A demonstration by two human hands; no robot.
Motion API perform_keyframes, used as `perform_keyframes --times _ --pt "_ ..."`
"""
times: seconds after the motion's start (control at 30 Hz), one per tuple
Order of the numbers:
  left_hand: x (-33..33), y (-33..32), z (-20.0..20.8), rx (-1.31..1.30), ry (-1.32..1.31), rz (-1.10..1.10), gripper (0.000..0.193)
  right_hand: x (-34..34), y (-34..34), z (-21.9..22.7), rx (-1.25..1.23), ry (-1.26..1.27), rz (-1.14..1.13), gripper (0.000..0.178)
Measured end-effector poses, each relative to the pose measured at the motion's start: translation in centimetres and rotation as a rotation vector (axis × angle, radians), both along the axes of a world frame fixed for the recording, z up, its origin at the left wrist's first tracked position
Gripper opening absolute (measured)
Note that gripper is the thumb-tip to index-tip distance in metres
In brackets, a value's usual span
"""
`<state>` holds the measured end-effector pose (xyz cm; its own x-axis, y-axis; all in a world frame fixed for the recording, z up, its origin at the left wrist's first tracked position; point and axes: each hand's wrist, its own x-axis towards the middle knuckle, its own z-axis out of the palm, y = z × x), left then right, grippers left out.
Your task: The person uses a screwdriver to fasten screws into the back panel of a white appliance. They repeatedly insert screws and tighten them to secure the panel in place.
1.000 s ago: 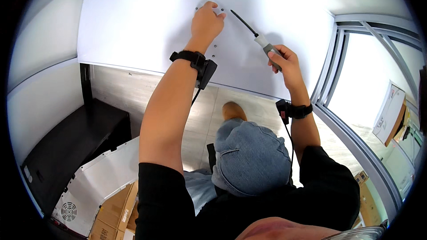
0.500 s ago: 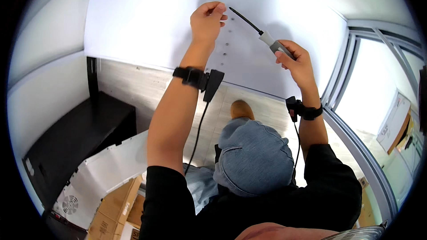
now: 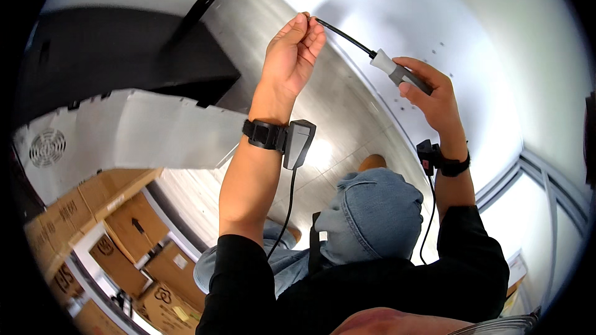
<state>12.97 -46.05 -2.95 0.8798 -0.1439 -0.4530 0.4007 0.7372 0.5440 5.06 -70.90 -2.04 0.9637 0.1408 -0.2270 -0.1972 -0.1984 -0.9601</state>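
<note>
In my right hand (image 3: 431, 90) is a screwdriver (image 3: 400, 73) with a grey handle and a long black shaft, its tip pointing up and left. The fingers wrap round the handle. My left hand (image 3: 293, 53) is raised beside that tip, palm partly turned up, thumb and forefinger pinched. A tiny dark piece shows at the pinch, too small to name, with the screwdriver's tip touching or almost touching it. Behind the screwdriver stands a white panel (image 3: 397, 25) with several small dots, screws or holes, in it.
A black cabinet (image 3: 118, 56) stands at the left. In front of it lies a pale sheet-like cover (image 3: 143, 130) with a round vent. Cardboard boxes (image 3: 133, 223) are stacked at the lower left. A metal frame (image 3: 546, 180) edges the right side. Cables run from both wristbands.
The view has swung left, so the panel shifts right and more boxes show. My left hand has turned its palm up, and the screwdriver's tip and my pinched fingers have come together.
</note>
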Motion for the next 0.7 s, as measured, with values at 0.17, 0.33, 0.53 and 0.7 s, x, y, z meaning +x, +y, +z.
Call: perform_keyframes --times 0.17,0.33,0.53,0.7 --pt "-2.0 6.9 0.4 -0.009 -0.01 0.122 0.014 2.1 5.4 0.9 -0.017 -0.041 0.194 0.032" --pt "-3.6 11.9 1.2 0.008 -0.012 0.207 0.013 3.6 10.1 1.8 0.028 -0.045 0.305 0.034" --pt "-4.9 15.9 2.4 -0.004 0.007 0.289 0.014 5.2 14.4 4.2 -0.065 -0.112 0.427 0.034" --pt "-5.4 18.0 4.4 -0.004 0.029 0.349 0.014 6.5 17.0 8.1 -0.176 -0.241 0.51 0.035"
